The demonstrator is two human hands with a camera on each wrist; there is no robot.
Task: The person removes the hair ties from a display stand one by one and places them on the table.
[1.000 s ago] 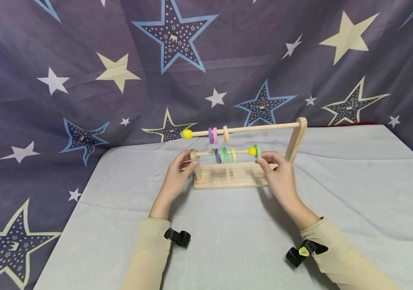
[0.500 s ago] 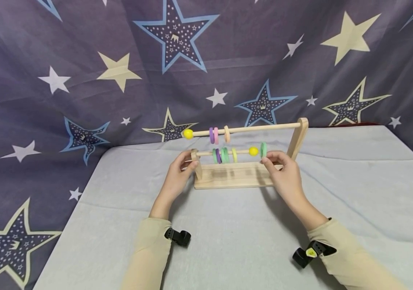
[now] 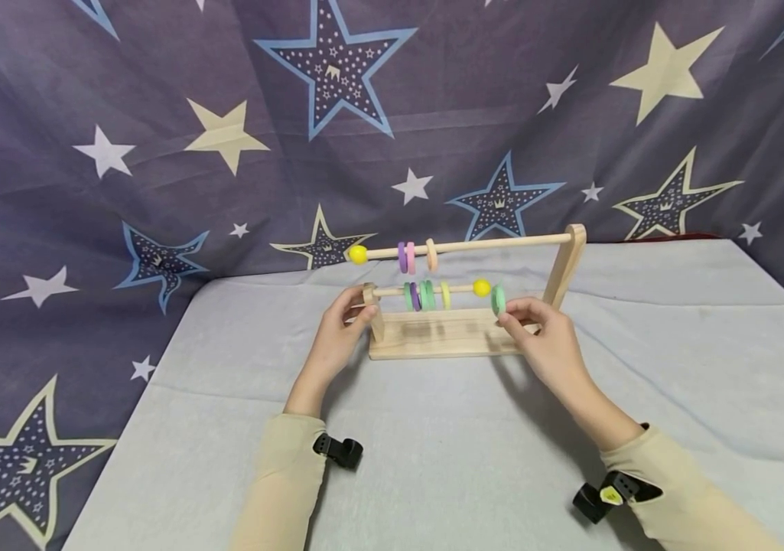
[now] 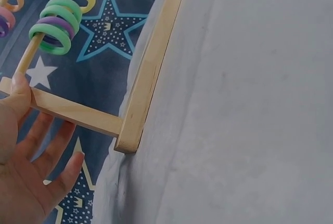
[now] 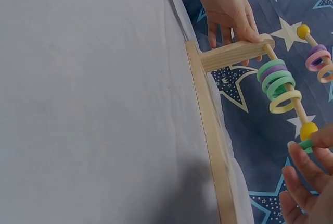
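My right hand (image 3: 548,337) pinches a green ring (image 3: 498,299) between thumb and fingers, just right of the yellow ball (image 3: 481,288) that ends the lower rod. The ring is off the rod and tilted. My left hand (image 3: 338,329) grips the short upright post (image 4: 78,112) of the wooden stand (image 3: 443,337), thumb on the near side and fingers behind. On the lower rod hang green and purple rings close together and a yellow ring (image 3: 445,295) a little apart. The upper rod (image 3: 495,245) carries purple, pink and peach rings (image 3: 431,255).
The stand's tall post (image 3: 562,268) rises at the right, behind my right hand. Another yellow ball (image 3: 358,254) caps the upper rod's left end. A pale grey cloth (image 3: 433,459) covers the table. A dark curtain with stars (image 3: 178,184) hangs behind it.
The green ring has come off the yellow ball to the right, then dropped slightly and tilted in my right hand. My left hand stays on the post.
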